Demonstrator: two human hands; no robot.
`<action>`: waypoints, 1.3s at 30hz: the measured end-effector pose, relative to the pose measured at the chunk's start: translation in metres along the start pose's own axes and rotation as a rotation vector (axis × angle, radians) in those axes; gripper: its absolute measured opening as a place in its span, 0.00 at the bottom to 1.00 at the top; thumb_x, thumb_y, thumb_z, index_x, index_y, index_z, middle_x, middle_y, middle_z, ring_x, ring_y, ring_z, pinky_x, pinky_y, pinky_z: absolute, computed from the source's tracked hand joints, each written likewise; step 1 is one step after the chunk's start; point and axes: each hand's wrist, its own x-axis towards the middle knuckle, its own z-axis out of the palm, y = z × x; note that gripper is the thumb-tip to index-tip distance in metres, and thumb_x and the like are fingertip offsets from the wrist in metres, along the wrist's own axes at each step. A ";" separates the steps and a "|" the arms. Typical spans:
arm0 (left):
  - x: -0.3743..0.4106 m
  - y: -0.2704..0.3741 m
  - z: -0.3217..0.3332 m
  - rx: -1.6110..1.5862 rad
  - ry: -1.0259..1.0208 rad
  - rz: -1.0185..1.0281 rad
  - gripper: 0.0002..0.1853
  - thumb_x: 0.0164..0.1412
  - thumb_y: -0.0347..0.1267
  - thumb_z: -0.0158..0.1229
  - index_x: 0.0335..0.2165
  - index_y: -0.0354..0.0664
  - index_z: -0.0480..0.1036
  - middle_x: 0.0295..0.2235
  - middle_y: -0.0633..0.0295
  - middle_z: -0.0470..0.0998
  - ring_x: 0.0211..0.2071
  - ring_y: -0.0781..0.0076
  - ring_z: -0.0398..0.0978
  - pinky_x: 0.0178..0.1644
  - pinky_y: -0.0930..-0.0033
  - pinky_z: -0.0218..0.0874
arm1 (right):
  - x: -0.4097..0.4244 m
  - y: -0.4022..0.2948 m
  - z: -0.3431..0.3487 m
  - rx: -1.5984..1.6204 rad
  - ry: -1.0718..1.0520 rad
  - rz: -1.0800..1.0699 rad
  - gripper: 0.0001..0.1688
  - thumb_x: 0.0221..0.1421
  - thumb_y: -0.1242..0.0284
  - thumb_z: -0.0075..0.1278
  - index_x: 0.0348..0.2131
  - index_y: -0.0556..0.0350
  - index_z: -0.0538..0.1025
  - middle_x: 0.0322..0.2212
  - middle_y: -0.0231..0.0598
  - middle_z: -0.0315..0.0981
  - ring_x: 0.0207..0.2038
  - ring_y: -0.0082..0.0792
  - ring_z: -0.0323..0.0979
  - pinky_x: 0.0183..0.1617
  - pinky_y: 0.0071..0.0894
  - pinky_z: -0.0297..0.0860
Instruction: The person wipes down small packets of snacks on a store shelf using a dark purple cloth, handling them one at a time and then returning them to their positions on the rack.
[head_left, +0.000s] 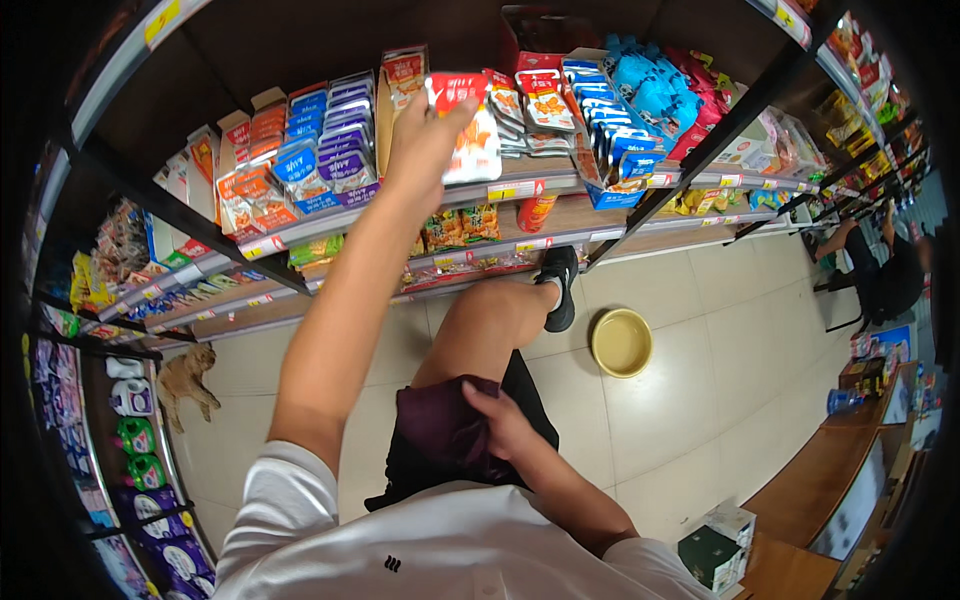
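My left hand (429, 142) is raised at the shelf and grips a red-and-white snack packet (477, 154), thumb across its front. Behind it is an open carton (405, 71) of similar packets. To its right, more red-and-white packets (544, 101) lie stacked on the shelf. Purple-and-white packets (346, 161) stand in a box to its left. My right hand (504, 426) rests by my thigh and holds a dark purple cloth (444, 420), which is draped over the leg. The fingers beneath the cloth are hidden.
A yellow basin (622, 343) stands on the tiled floor right of my shoe (559, 289). A brown dog or cat (186, 379) lies by the left shelves. At far right a person (889, 270) sits near a wooden counter (806, 480). A black shelf post (720, 142) slants at right.
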 end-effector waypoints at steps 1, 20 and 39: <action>0.020 0.005 0.008 -0.015 -0.003 -0.022 0.19 0.62 0.27 0.61 0.49 0.31 0.69 0.42 0.53 0.79 0.39 0.68 0.80 0.39 0.66 0.74 | 0.004 0.006 0.007 -0.032 0.017 0.014 0.22 0.67 0.65 0.53 0.54 0.59 0.71 0.47 0.37 0.76 0.50 0.33 0.75 0.57 0.37 0.71; 0.162 -0.035 0.015 1.155 0.087 0.278 0.29 0.52 0.33 0.56 0.54 0.41 0.75 0.52 0.46 0.78 0.56 0.49 0.74 0.61 0.57 0.64 | 0.021 -0.001 -0.013 -0.081 0.004 -0.019 0.23 0.68 0.60 0.52 0.52 0.60 0.73 0.45 0.37 0.77 0.46 0.30 0.76 0.53 0.33 0.73; 0.184 0.002 -0.090 2.056 0.041 0.577 0.15 0.53 0.33 0.63 0.42 0.49 0.81 0.47 0.56 0.79 0.49 0.54 0.77 0.54 0.53 0.70 | 0.030 0.003 -0.021 -0.113 -0.060 0.026 0.28 0.67 0.57 0.52 0.54 0.61 0.72 0.47 0.36 0.76 0.49 0.29 0.74 0.55 0.32 0.70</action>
